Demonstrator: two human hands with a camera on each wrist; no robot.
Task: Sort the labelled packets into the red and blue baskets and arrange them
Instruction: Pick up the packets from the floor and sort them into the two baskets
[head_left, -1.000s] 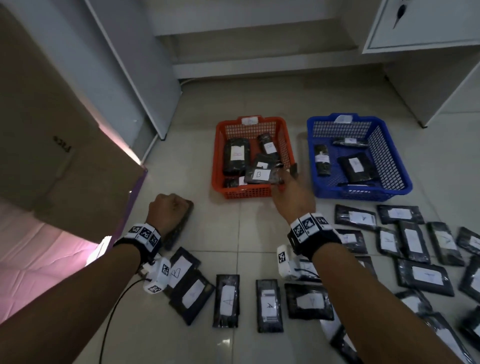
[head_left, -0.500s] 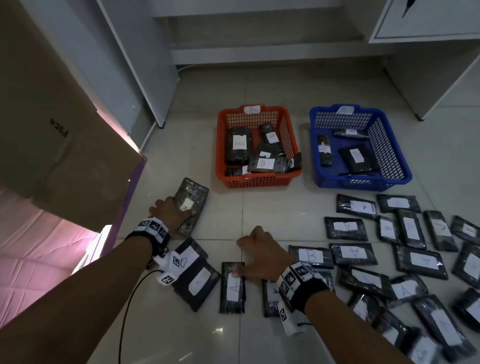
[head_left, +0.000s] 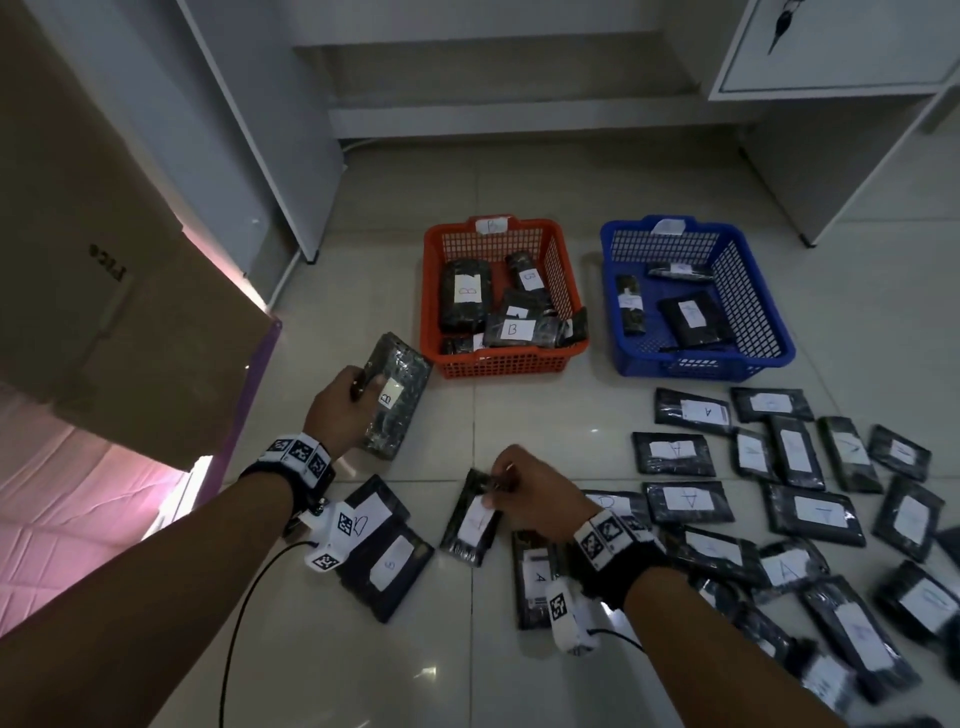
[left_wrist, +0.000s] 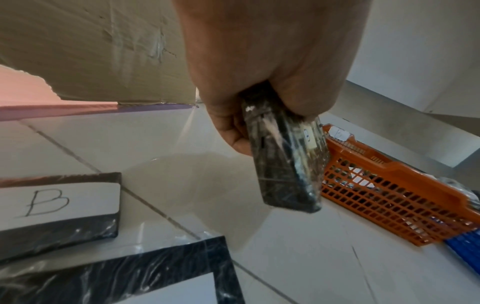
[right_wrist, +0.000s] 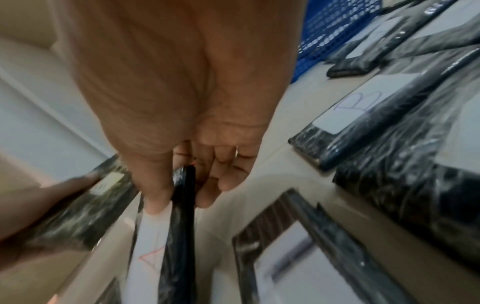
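Observation:
My left hand (head_left: 345, 400) grips a black wrapped packet labelled B (head_left: 397, 402), lifted off the floor left of the red basket (head_left: 498, 364); the same packet (left_wrist: 288, 164) hangs from my fingers in the left wrist view. My right hand (head_left: 524, 488) pinches a black packet labelled A (head_left: 470, 519) by its upper end, tilted up from the tiles; its edge (right_wrist: 179, 226) shows between thumb and fingers. The red basket holds several B packets. The blue basket (head_left: 696, 364) holds three packets.
Many black labelled packets (head_left: 810, 509) lie spread over the tiled floor at the right and near my right wrist. Two more packets (head_left: 384, 551) lie under my left wrist. A cardboard box (head_left: 104, 260) stands at the left. White cabinets (head_left: 831, 47) stand behind.
My left hand has lifted the B packet off the floor. My right hand came back from the red basket, reached the A packet and now pinches and tilts it up.

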